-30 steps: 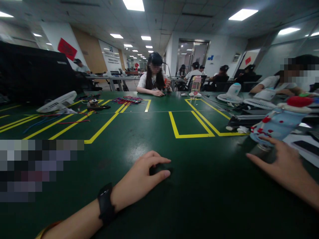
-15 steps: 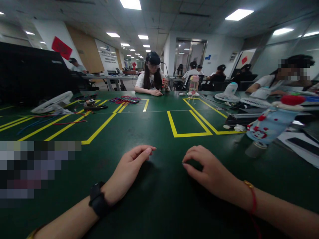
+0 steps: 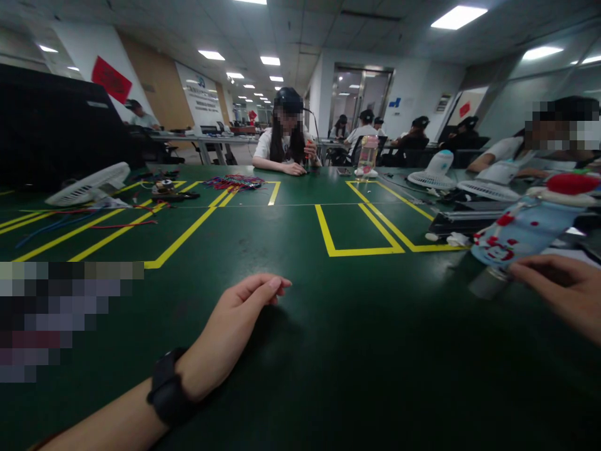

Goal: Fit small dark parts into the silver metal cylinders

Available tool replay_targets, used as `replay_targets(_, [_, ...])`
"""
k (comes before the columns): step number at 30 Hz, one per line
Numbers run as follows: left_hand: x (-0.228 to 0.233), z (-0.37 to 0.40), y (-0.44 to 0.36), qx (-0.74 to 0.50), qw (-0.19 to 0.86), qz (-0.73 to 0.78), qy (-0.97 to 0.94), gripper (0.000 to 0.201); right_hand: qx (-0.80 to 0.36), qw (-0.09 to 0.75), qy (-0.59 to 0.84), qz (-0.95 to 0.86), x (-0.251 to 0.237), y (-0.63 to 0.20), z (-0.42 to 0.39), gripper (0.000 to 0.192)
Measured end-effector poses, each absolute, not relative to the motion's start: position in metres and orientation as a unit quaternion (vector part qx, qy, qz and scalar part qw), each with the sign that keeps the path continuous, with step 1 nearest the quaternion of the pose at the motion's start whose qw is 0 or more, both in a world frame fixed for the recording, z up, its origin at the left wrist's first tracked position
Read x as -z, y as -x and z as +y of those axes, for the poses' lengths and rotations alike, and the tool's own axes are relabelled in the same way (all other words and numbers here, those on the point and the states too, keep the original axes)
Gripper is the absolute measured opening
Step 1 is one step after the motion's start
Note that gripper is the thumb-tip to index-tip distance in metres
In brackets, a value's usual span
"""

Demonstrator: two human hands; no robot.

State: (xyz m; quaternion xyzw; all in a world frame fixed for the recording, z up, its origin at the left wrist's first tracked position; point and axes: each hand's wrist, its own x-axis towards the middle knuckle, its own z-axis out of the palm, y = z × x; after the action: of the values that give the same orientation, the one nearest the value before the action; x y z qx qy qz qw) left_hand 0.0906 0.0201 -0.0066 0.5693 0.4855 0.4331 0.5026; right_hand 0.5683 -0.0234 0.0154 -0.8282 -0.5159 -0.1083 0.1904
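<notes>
1. Two risks I see: my left hand [image 3: 235,326] rests loosely curled and empty on the green worktop [image 3: 328,351], steadying nothing
2. My right hand [image 3: 563,294], fingers half-curled, reaches the tilted bottle [image 3: 521,235] at far right; a nudge could roll it

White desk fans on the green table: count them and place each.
3. One white desk fan lies at far left; a second fan stands at far right; a third fan sits just right of it. Others may be hidden.
</notes>
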Motion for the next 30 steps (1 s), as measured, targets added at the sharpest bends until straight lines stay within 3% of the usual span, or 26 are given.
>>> replay_targets(4, [0.008, 0.020, -0.091, -0.443, 0.514, 0.476, -0.560, 0.023, 0.017, 0.178, 0.856, -0.485, -0.032, -0.540, -0.027, 0.040])
replay_targets(9, [0.008, 0.019, -0.090, -0.439, 0.517, 0.473, -0.563, 0.025, 0.083, 0.205, 0.844, -0.488, -0.031, -0.536, -0.029, 0.045])
replay_targets(14, [0.007, 0.019, -0.090, -0.435, 0.510, 0.477, -0.568, 0.027, 0.027, 0.208, 0.849, -0.485, -0.025, -0.545, -0.021, 0.042])
replay_targets(18, [0.006, 0.018, -0.091, -0.432, 0.514, 0.476, -0.568, 0.025, 0.032, 0.221, 0.838, -0.499, -0.021, -0.550, -0.019, 0.048])
replay_targets(30, [0.008, 0.018, -0.089, -0.428, 0.518, 0.474, -0.569, 0.026, 0.043, 0.195, 0.834, -0.515, -0.029, -0.537, -0.025, 0.039])
